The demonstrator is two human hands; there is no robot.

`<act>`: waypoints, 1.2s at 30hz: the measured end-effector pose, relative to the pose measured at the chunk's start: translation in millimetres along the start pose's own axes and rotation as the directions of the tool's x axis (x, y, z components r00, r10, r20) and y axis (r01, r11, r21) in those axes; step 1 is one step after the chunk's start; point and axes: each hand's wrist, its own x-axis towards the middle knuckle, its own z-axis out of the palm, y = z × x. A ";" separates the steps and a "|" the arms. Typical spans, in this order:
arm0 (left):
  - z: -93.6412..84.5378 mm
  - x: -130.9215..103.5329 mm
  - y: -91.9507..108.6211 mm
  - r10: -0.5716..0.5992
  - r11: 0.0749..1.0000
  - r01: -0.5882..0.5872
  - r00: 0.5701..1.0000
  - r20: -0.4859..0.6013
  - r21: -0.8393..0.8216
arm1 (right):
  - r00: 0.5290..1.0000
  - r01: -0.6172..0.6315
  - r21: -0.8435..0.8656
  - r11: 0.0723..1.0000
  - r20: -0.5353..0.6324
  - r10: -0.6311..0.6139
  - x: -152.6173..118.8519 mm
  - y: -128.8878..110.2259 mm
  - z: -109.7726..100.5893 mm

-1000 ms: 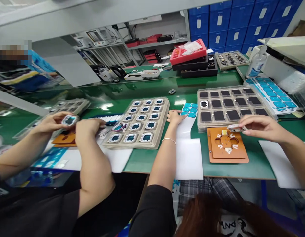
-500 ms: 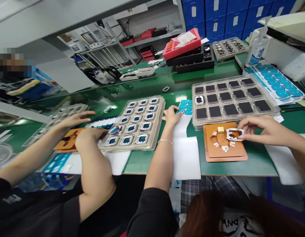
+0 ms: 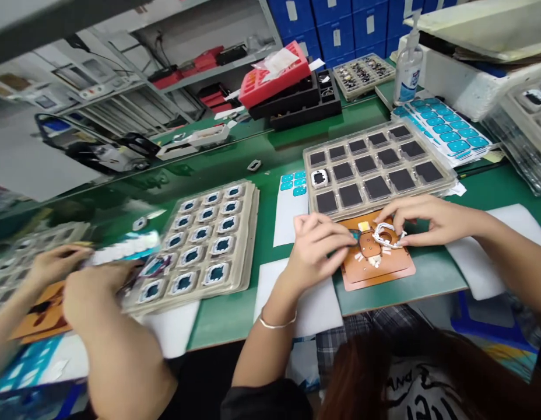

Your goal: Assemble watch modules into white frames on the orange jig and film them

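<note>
My left hand (image 3: 318,248) pinches a small blue sticker (image 3: 354,234) between thumb and fingertips, over the left side of an orange fixture plate (image 3: 379,274). On the opposite side, my right hand (image 3: 428,219) grips a white frame (image 3: 378,236) by its edge. The frame is tilted above the plate's recess and does not lie in it. A yellow pad (image 3: 364,226) and small white pieces show on the plate. Behind my left hand lies a sheet of blue stickers (image 3: 292,182) on white backing, beside a clear tray (image 3: 336,219) of black squares.
Left stands a stacked tray of white-framed parts (image 3: 248,256); beyond it a co-worker's hands (image 3: 63,262) work at another orange plate (image 3: 38,312). White foam sheets (image 3: 270,286) flank my plate. More blue sticker sheets (image 3: 449,125) and a pump bottle (image 3: 409,70) stand at the back right.
My left hand has left the sticker sheet with one blue sticker and come right to the orange plate. The white frame has turned in my right hand. The view has shifted right.
</note>
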 end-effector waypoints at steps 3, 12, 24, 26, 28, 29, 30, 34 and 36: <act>11.6 0.6 5.4 0.061 0.998 -0.058 0.994 0.093 -0.037 | 1.000 -0.026 -0.016 1.000 -0.007 0.026 0.8 -2.6 2.5; 14.0 -1.6 6.9 0.077 0.987 -0.040 0.966 0.246 -0.153 | 0.995 -0.051 -0.118 0.992 -0.096 0.040 0.6 -4.6 15.2; 8.3 -1.2 7.0 -0.006 0.995 0.030 0.970 0.244 -0.097 | 0.995 -0.014 -0.218 0.976 -0.097 -0.008 -1.5 -9.6 6.4; 6.3 -0.6 8.6 -0.088 0.991 0.101 0.985 0.151 -0.083 | 0.987 0.017 -0.258 0.966 -0.152 -0.058 0.9 -10.0 15.0; 4.2 -0.1 9.5 -0.177 0.981 0.183 0.979 0.099 -0.058 | 0.973 0.039 -0.291 0.956 -0.207 -0.102 3.5 -11.0 24.0; 3.4 0.0 9.6 -0.206 0.976 0.211 0.974 0.099 -0.046 | 0.967 0.040 -0.302 0.952 -0.229 -0.114 4.6 -11.6 27.9; 3.0 -0.1 9.6 -0.224 0.973 0.229 0.968 0.112 -0.033 | 0.961 0.037 -0.309 0.950 -0.248 -0.119 5.4 -12.1 31.1; 5.1 -1.7 9.7 -0.234 0.972 0.237 0.958 0.166 0.004 | 0.951 0.011 -0.316 0.949 -0.289 -0.107 5.8 -12.8 37.7; 7.4 -2.9 9.7 -0.239 0.971 0.241 0.955 0.179 0.011 | 0.950 -0.008 -0.316 0.949 -0.298 -0.091 5.0 -12.4 38.5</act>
